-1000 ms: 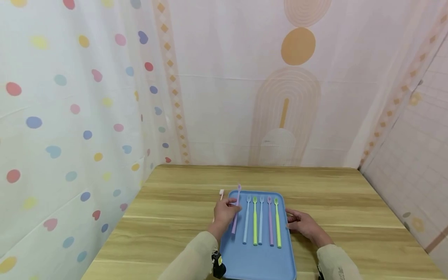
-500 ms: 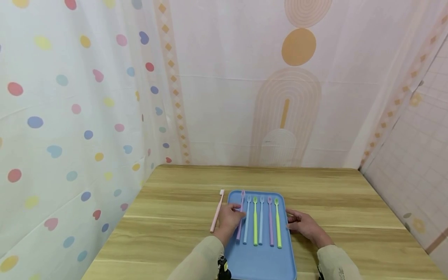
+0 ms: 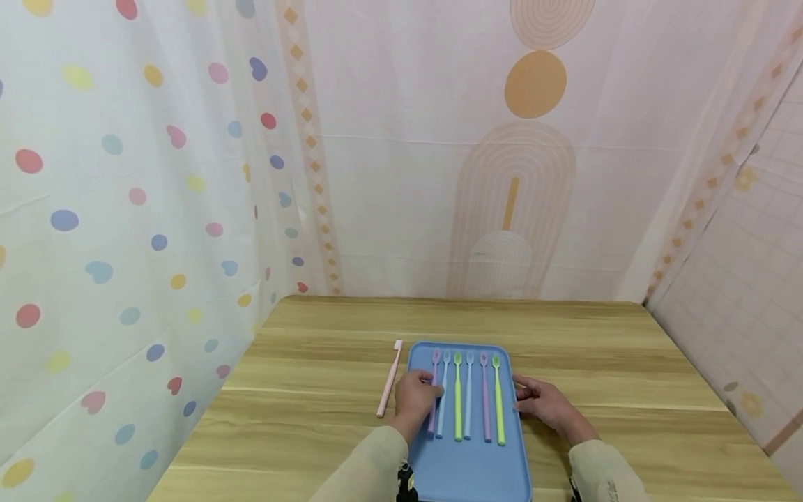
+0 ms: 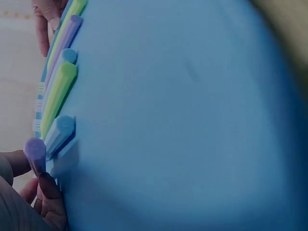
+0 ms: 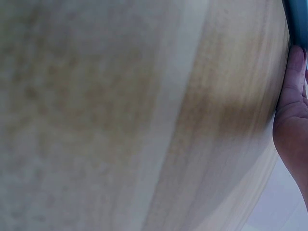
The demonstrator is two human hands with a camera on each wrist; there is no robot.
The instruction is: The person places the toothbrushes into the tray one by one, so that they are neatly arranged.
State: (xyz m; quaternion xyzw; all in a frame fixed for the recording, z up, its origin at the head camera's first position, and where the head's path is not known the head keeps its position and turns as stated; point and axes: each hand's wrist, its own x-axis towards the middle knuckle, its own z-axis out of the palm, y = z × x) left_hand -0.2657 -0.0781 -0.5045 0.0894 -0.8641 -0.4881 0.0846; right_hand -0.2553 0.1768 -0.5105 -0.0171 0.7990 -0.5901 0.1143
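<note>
My left hand (image 3: 415, 399) pinches a purple toothbrush (image 3: 436, 358) over the left side of the blue tray (image 3: 464, 474). In the left wrist view, thumb and fingers are around the handle of this purple toothbrush (image 4: 35, 151). Just right of it lies a light blue toothbrush (image 3: 441, 418), followed by a green toothbrush (image 3: 458, 411), another light blue toothbrush (image 3: 468, 411), a second purple toothbrush (image 3: 486, 411) and a second green toothbrush (image 3: 499, 411), side by side. My right hand (image 3: 547, 404) rests against the tray's right rim with relaxed fingers.
A pink toothbrush (image 3: 389, 383) lies on the wooden table (image 3: 301, 390), left of the tray. Patterned curtains (image 3: 389, 209) hang behind the table and at its sides.
My left hand has moved right and toward me with the purple toothbrush, bringing it down beside the row. The pink toothbrush has come fully into view. My right hand stays put.
</note>
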